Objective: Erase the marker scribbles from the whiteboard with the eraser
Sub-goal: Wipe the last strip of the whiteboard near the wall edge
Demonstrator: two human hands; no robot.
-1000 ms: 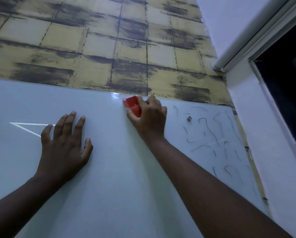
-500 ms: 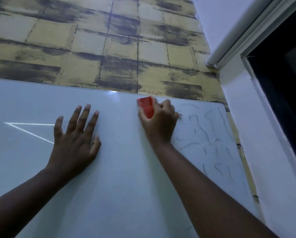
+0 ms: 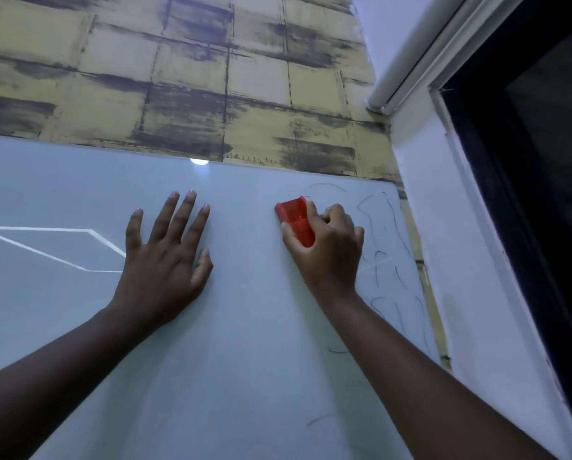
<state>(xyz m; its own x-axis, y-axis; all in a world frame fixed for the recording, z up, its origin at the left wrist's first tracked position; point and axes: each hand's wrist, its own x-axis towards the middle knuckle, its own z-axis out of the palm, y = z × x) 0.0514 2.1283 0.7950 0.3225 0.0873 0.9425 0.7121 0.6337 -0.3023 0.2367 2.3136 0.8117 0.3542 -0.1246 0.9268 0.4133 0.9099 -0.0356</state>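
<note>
**Eraser moves right into the scribbles**

The right hand grips the red eraser, fingers curled round it, and presses it against the whiteboard. Over the last second the eraser has slid rightward along the board's top edge and now sits at the left margin of the scribbles, where a second ago it was well short of them. A small stud seen among the marks then is now out of sight, probably behind the hand.

The left hand lies flat on the board left of the eraser, fingers straight and spread, bracing.

Thin dark squiggles remain right of the eraser and below it, down toward the right forearm, so I judge the wiping has barely begun. A white-lined shape shows far left of the eraser; it looks like a reflection, though I cannot tell for sure.
</note>
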